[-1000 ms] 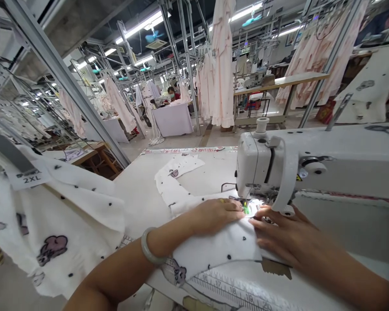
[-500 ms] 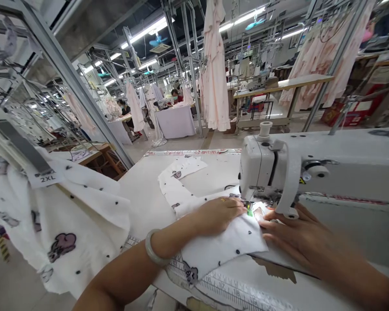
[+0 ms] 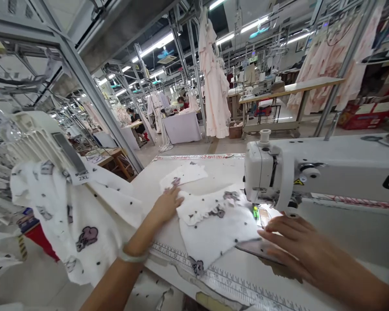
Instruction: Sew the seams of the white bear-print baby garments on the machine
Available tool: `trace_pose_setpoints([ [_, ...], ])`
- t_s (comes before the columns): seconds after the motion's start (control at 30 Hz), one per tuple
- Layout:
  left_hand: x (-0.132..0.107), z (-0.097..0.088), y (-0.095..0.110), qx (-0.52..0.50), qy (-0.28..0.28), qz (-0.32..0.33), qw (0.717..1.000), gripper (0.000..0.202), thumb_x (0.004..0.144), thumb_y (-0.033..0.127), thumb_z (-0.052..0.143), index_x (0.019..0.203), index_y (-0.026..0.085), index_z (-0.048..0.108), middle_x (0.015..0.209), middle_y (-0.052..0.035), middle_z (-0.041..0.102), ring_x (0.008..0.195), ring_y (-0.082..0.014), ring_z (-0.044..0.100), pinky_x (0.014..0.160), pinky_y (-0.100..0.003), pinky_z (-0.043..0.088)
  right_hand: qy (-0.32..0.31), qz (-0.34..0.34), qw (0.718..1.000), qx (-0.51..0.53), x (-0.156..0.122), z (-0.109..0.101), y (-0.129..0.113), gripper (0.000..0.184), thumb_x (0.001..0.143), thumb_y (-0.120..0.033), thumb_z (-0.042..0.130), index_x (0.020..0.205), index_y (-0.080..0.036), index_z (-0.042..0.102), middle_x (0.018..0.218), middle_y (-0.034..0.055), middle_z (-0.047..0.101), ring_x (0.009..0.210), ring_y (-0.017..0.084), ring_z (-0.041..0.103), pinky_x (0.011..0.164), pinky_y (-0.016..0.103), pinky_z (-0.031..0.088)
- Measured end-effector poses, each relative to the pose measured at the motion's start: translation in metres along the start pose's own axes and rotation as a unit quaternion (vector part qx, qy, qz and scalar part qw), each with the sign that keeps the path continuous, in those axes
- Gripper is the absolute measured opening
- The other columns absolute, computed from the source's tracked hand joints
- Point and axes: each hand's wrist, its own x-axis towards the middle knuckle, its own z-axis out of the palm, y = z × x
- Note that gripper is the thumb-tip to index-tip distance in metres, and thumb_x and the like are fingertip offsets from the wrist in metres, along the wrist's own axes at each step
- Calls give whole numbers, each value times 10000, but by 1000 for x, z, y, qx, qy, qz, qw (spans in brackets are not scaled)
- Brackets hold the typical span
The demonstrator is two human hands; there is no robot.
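Note:
A white fabric piece (image 3: 214,233) with dark dots and purplish printed motifs lies flat, its right end by the presser foot of the white sewing machine (image 3: 264,172). On its upper edge sits a gathered ruffle strip (image 3: 197,209). My left hand (image 3: 167,205) rests, fingers apart, on fabric left of the ruffle, just below another white printed piece (image 3: 194,172). My right hand (image 3: 291,239) has its fingers stretched out, fingertips beside the lit needle area and the fabric's right edge. A green part (image 3: 256,212) shows at the needle; the needle tip cannot be made out.
Along the near table edge runs a printed ruler scale (image 3: 227,283). To the left hangs a white printed garment (image 3: 94,233) under a 2XL label (image 3: 83,177). Farther back are pale pink dresses (image 3: 214,95), a metal post (image 3: 97,99) and other sewing tables.
My left hand has moved left from beside the needle to the left end of the fabric, uncovering the ruffle. My right hand stays by the machine. The view has shifted left.

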Motion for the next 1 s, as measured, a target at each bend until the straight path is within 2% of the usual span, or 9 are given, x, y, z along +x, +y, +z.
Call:
trace_pose_setpoints([
  [0.1, -57, 10, -6, 51, -1, -119, 992, 379, 1070, 206, 368, 1213, 51, 683, 1275, -309, 702, 1223, -388, 694, 1032, -545, 525, 8, -43, 999, -1, 8, 0, -15, 324, 1137, -446, 498, 1230, -232, 722, 1083, 42, 808, 985, 218, 768, 960, 394, 568],
  [0.2, -116, 28, 11, 59, -91, -116, 987, 349, 1067, 279, 417, 1000, 130, 726, 950, -188, 773, 931, -327, 766, 842, -425, 567, -26, -67, 997, -11, 9, 5, -24, 462, 1098, -531, 561, 1448, -239, 634, 1328, 63, 768, 1138, 247, 759, 1006, 427, 596],
  [0.27, -144, 40, 28, 26, -200, 35, 979, 303, 1043, 405, 545, 941, 178, 718, 903, -127, 778, 831, -283, 762, 701, -321, 533, -50, -60, 997, -8, 6, 10, -25, 609, 1063, -574, 603, 1568, -240, 540, 1450, 86, 696, 1233, 278, 728, 1008, 454, 620],
  [0.33, -154, 45, 46, -56, -281, 259, 922, 281, 1022, 467, 631, 931, 212, 703, 907, -68, 782, 777, -215, 748, 595, -238, 465, -78, -42, 996, 13, 3, 14, -23, 624, 1053, -554, 617, 1591, -251, 527, 1471, 94, 672, 1257, 299, 717, 1024, 483, 628],
  [0.4, -148, 39, 63, -112, -253, 386, 880, 278, 1015, 480, 669, 928, 217, 694, 925, -46, 779, 795, -189, 743, 605, -223, 477, -114, -20, 992, 45, 0, 16, -19, 529, 1050, -520, 621, 1520, -278, 621, 1436, 88, 694, 1250, 314, 720, 1052, 512, 620],
  [0.53, -106, 10, 91, -139, -89, 383, 909, 245, 1049, 383, 637, 1124, 163, 715, 1192, -123, 763, 1150, -277, 725, 1015, -368, 566, -157, 23, 983, 90, 0, 12, -14, 454, 1028, -518, 658, 1423, -302, 713, 1426, 87, 699, 1284, 341, 695, 1101, 552, 586],
  [0.67, -63, 10, 109, -167, -84, 436, 880, 610, 1095, 476, 551, 1560, 87, 480, 1650, -216, 481, 1601, -335, 370, 1311, -513, 330, -135, -4, 987, 91, 1, 4, -10, 436, 1017, -514, 682, 1392, -297, 734, 1355, 90, 747, 1254, 317, 716, 1103, 498, 587],
  [0.83, -36, 35, 115, -165, -86, 480, 857, 680, 1091, 545, 524, 1626, 138, 417, 1683, -166, 452, 1613, -309, 356, 1334, -535, 276, -46, -3, 998, 37, -2, 5, 2, 334, 1093, -439, 551, 1148, -249, 820, 1121, 76, 829, 1013, 259, 799, 902, 415, 661],
  [1.0, -25, 35, 111, -163, -63, 515, 839, 604, 1054, 495, 600, 1557, 172, 516, 1640, -153, 517, 1572, -275, 436, 1315, -437, 319, -56, 35, 998, 11, -7, 12, 9, 359, 1101, -459, 532, 1232, -252, 794, 1172, 79, 816, 1074, 279, 776, 895, 450, 642],
])
